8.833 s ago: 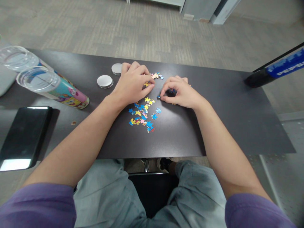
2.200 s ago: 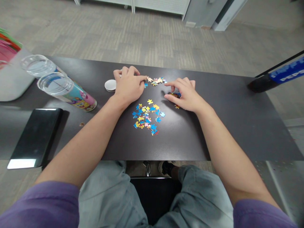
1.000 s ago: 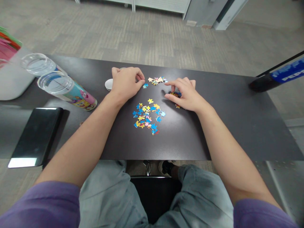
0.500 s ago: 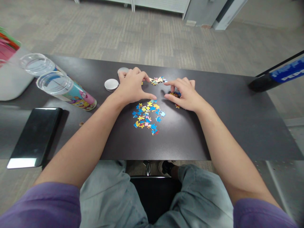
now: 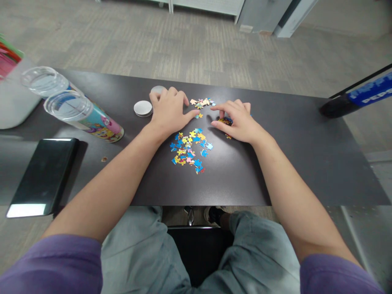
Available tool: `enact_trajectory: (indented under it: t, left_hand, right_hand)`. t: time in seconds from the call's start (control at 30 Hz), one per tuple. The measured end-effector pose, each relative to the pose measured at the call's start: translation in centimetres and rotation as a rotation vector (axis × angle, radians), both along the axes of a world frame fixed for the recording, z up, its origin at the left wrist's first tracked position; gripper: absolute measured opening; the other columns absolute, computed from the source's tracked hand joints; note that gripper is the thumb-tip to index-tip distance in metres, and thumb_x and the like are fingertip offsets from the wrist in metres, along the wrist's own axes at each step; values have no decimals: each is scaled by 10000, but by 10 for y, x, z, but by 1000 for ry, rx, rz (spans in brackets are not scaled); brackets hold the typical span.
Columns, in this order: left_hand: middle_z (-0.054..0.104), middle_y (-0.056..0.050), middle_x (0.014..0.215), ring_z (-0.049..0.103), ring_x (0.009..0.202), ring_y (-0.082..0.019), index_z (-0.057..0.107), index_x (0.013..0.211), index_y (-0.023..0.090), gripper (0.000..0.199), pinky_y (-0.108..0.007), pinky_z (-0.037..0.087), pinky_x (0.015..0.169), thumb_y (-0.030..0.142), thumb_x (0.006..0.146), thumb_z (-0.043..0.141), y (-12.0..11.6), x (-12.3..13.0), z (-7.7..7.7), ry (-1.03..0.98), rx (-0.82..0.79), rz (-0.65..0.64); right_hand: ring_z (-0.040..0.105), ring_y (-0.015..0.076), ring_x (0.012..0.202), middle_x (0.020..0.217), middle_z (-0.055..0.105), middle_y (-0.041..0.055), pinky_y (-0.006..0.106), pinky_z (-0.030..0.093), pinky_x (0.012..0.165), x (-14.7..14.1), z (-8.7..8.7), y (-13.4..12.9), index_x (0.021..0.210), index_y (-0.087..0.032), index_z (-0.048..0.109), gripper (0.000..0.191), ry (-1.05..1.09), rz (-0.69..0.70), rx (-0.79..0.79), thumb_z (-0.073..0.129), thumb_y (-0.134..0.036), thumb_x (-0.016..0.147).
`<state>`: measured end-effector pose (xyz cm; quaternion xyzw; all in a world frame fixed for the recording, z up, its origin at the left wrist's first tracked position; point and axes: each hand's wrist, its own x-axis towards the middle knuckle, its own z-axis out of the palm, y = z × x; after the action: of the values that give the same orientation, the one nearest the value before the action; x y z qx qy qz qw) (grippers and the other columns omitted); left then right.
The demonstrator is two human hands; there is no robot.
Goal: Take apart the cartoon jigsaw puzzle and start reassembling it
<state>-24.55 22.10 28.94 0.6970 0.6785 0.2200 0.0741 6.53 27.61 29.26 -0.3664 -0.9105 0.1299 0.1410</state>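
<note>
Puzzle pieces (image 5: 202, 103) formed a left-to-right strip on the bench (image 5: 294, 155); your empty left hand (image 5: 168, 110) spread wide, thumb at a lone piece (image 5: 199, 116); your right hand (image 5: 235, 118), bare fingertips parted, arched over a cluster (image 5: 226, 121).

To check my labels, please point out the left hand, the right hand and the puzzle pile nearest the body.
Left hand (image 5: 169, 109), head view: back of the hand.
Right hand (image 5: 239, 119), head view: back of the hand.
Puzzle pile (image 5: 190, 154), head view: piece near its middle.
</note>
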Motion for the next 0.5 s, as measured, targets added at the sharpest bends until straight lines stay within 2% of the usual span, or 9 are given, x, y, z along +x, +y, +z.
enact_trajectory:
  t: [0.1,0.23,0.33,0.4,0.5]
  left_hand:
    - [759,-194,1595,629,1607,-537,806,1450,283,603,-796,372,1393,808,1186,671,-3,8,6,7,-32,-37]
    - [675,-237,1737,573,1683,-577,698,1693,275,934,-792,394,1433,897,1021,883,-4,5,7,20,-5,-145]
    - [622,-277,1805,556,1703,-620,637,1777,240,1070,-798,375,1456,859,967,962,-6,6,7,33,-49,-220]
    - [606,-291,1830,535,1717,-650,624,1799,238,1120,-810,359,1465,852,939,996,-6,6,6,38,-81,-251]
    - [614,-295,1836,537,1714,-661,637,1820,240,1112,-822,364,1457,818,944,1003,-4,4,5,47,-93,-300]
  right_hand:
    - [696,446,1312,1330,785,132,691,446,1250,-1,-1,-2,1682,-374,831,557,2,15,21,660,-714,1274]
    - [664,479,1442,1528,721,181,743,425,1293,-8,-2,-8,1718,-396,851,602,-22,37,48,577,-750,1316]
    - [653,496,1449,1549,712,196,773,415,1299,-10,-1,-10,1695,-388,881,655,-76,54,42,548,-805,1316]
    - [660,499,1436,1532,723,199,787,413,1294,-4,2,-8,1612,-377,933,663,-84,43,39,534,-818,1318]
    - [665,515,1422,1452,756,194,809,411,1272,13,7,2,1349,-346,1009,715,-50,-11,59,521,-868,1303]
